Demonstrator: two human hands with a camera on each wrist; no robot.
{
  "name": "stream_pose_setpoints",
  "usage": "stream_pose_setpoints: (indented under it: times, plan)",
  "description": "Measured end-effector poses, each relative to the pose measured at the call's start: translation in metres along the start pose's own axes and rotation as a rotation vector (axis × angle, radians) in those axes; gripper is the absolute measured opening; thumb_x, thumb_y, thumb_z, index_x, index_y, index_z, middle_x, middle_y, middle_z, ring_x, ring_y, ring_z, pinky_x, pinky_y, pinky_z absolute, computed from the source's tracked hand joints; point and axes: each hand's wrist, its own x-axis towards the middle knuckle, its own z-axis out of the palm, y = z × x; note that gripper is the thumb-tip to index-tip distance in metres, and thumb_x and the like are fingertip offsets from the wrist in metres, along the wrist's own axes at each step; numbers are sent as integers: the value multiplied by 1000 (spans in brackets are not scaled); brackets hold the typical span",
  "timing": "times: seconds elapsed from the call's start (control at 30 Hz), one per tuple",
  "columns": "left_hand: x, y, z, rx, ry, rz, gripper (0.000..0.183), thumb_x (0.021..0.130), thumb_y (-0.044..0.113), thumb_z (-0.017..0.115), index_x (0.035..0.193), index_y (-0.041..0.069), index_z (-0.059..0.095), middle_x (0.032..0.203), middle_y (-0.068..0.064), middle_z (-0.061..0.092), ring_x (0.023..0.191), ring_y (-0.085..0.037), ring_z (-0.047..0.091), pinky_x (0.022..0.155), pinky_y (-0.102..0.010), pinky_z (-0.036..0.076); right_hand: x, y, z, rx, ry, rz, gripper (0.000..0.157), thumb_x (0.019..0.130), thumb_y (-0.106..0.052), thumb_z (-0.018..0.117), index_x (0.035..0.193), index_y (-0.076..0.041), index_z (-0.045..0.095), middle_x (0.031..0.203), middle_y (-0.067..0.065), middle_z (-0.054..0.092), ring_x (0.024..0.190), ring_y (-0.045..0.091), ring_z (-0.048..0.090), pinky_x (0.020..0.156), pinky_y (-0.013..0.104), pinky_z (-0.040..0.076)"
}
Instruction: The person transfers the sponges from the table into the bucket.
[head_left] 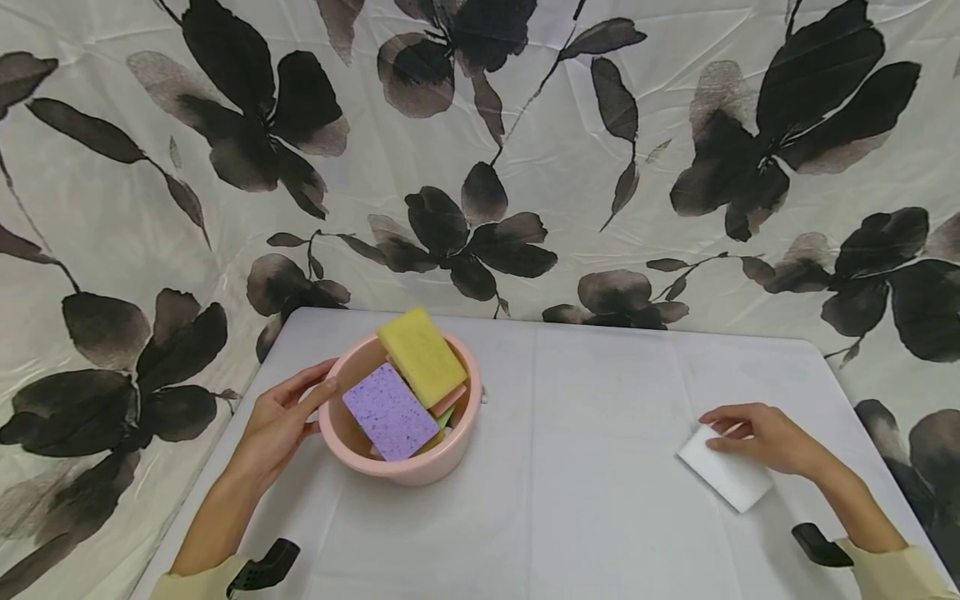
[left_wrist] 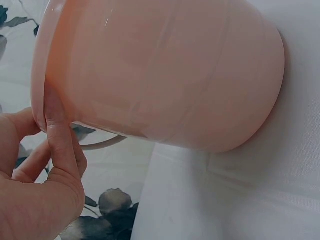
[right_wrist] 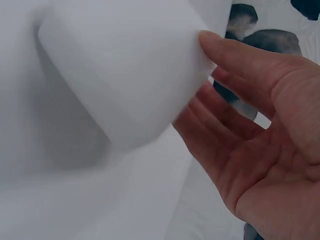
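A pink plastic bowl (head_left: 420, 471) stands at the left of the white table. Leaning in it are a yellow sponge (head_left: 420, 354), a purple speckled sponge (head_left: 390, 412) and the edge of a pink one (head_left: 452, 398). My left hand (head_left: 300, 400) rests against the bowl's left side. In the left wrist view the thumb of that hand (left_wrist: 45, 175) lies on the bowl's wall (left_wrist: 165, 75) just under the rim. At the right, a white sponge block (head_left: 731, 479) lies on the table. My right hand (head_left: 757, 433) touches its far corner with nearly straight fingers. The right wrist view shows that hand (right_wrist: 250, 140) with a fingertip against the block (right_wrist: 125, 70).
The white-clothed table (head_left: 585, 500) ends close behind the bowl and to the right of the white block. A floral black-and-cream curtain (head_left: 525, 125) hangs behind and at both sides. Black wrist mounts (head_left: 262, 567) (head_left: 821, 546) sit near the front edge.
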Motion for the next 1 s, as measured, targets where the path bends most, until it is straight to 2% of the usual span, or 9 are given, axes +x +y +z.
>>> stream_pose_setpoints:
  times: [0.23,0.6,1.0]
  plan:
    - [0,0,0,0,4,-3,73,96,44,71,156,13,45,152,-5,45,112,-1,59,84,-24,59,3,-8,-6,135,-13,86,36,89,-13,80,118,5,69,102,9,69,84,6,67,68,26,59]
    - [-1,2,-1,16,5,-20,74,96,46,71,157,14,44,160,-8,40,113,0,58,85,-23,58,10,-22,-9,355,30,151,43,93,-13,77,128,9,62,108,16,68,89,7,70,74,28,62]
    - [-1,1,0,21,6,-10,73,97,45,70,157,13,44,155,-7,43,112,-1,59,84,-23,59,18,-45,-15,422,71,207,49,93,-19,78,131,7,60,107,16,68,90,11,71,77,30,62]
